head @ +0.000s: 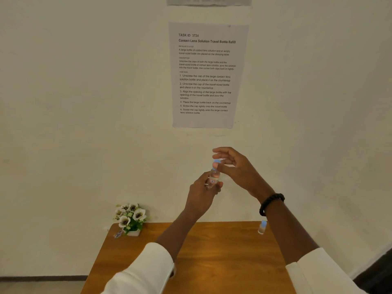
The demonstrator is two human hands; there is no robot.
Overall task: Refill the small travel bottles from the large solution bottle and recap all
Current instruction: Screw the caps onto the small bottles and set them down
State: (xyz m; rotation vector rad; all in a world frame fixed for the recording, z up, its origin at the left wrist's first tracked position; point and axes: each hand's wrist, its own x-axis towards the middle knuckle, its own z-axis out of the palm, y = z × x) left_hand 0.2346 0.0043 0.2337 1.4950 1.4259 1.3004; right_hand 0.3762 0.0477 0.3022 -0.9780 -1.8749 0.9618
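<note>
The small travel bottle (213, 177) is up in the air above the far edge of the wooden table (212, 257), held upright between both hands and well clear of the tabletop. Nearest me, two white sleeves (146, 270) reach in over the front of the table, and the wood between the forearms lies bare from the near edge to the back. The left hand (203, 193) is wrapped round the lower body of the clear bottle, fingers closed on it just below a small red-marked label. The right hand (232, 164), with a dark beaded bracelet (271, 203) on its wrist, comes in from the side and pinches the blue cap (216, 163) at the bottle's top with thumb and fingertips, the other fingers fanned loose above. A second small bottle with a blue cap (262, 227) stands near the table's back right corner, just beside the right forearm and close to the edge. At the back left corner sits a little pot of white flowers (130, 218), right at the rim. Behind it all, a printed instruction sheet (206, 75) hangs on the pale wall (84, 102).
</note>
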